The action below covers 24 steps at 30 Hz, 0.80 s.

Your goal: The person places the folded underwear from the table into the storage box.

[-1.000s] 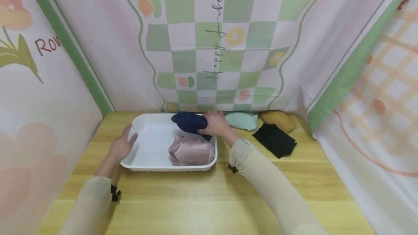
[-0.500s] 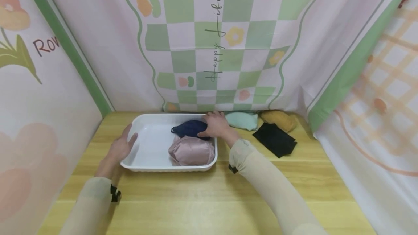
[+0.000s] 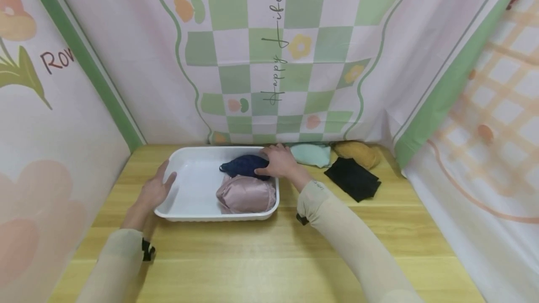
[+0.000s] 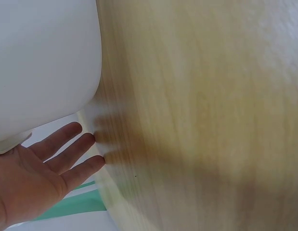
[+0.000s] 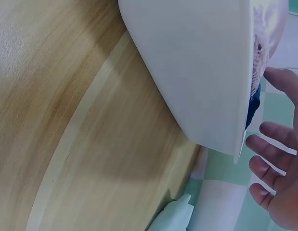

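Observation:
A white tray (image 3: 189,218) stands at the back of the table. In its right half lie a pink satin garment (image 3: 246,195) with a lacy edge, bunched up, and a dark navy fabric bundle (image 3: 242,166) with a small loop behind it. My right hand (image 3: 279,162) hovers at the tray's back right corner, by the navy bundle; in the right wrist view its fingers (image 5: 271,149) are spread, apart from the thumb, gripping nothing. My left hand (image 3: 153,190) is at the tray's left rim. The left wrist view shows straight fingers (image 4: 71,154) outside the wall; the thumb is mostly hidden there.
To the tray's right, a mint bundle (image 3: 310,155) and a mustard bundle (image 3: 358,154) lie along the curtain (image 3: 236,120). A flat black cloth (image 3: 353,179) lies in front of them. Wooden tabletop (image 3: 252,261) stretches before the tray; curtains hang on both sides.
The navy bundle has come down from my right hand's grip into the tray, behind the pink garment. My right fingers have loosened from it. The left hand has stayed at the rim.

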Tool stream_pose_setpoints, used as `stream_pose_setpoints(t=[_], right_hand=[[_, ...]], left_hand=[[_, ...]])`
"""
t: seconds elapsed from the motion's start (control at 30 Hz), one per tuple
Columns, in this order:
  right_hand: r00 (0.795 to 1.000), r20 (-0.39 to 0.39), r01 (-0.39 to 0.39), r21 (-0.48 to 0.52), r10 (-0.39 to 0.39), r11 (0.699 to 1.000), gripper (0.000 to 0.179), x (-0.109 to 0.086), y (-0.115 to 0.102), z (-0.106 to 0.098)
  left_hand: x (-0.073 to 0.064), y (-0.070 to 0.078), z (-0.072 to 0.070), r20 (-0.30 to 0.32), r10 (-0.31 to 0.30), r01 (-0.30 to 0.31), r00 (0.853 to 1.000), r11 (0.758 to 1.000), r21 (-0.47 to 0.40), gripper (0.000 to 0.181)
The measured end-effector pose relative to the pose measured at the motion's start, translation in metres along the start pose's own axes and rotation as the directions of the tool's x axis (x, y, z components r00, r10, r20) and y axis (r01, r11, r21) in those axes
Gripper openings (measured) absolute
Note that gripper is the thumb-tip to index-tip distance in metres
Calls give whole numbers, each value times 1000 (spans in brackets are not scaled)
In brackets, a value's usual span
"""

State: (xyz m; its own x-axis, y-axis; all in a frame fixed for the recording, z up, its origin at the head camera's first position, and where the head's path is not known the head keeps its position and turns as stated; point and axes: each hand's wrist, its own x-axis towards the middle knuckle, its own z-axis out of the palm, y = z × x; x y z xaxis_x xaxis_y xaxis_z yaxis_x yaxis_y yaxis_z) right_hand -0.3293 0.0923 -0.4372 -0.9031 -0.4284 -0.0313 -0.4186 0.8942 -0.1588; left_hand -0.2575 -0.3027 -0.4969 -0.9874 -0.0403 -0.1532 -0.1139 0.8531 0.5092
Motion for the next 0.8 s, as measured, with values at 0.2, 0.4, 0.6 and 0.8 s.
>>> stream_pose_setpoints(t=[0.2,0.4,0.6,0.8], right_hand=[[1000,-22,12,62,-11,998,69,-2,1,-2],[999,-50,18,95,-14,995,66,-6,5,-2],[998,-60,2,138,7,990,65,-11,8,-4],[997,-73,-13,220,29,976,64,-16,14,-5]], left_hand=[[-3,2,-2,-11,17,-17,1000,1000,5,78],[-3,4,-2,-7,19,-19,1000,1000,-3,77],[-2,3,-1,-3,19,-19,1000,1000,-11,76],[0,1,0,-1,16,-16,1000,1000,-6,76]])
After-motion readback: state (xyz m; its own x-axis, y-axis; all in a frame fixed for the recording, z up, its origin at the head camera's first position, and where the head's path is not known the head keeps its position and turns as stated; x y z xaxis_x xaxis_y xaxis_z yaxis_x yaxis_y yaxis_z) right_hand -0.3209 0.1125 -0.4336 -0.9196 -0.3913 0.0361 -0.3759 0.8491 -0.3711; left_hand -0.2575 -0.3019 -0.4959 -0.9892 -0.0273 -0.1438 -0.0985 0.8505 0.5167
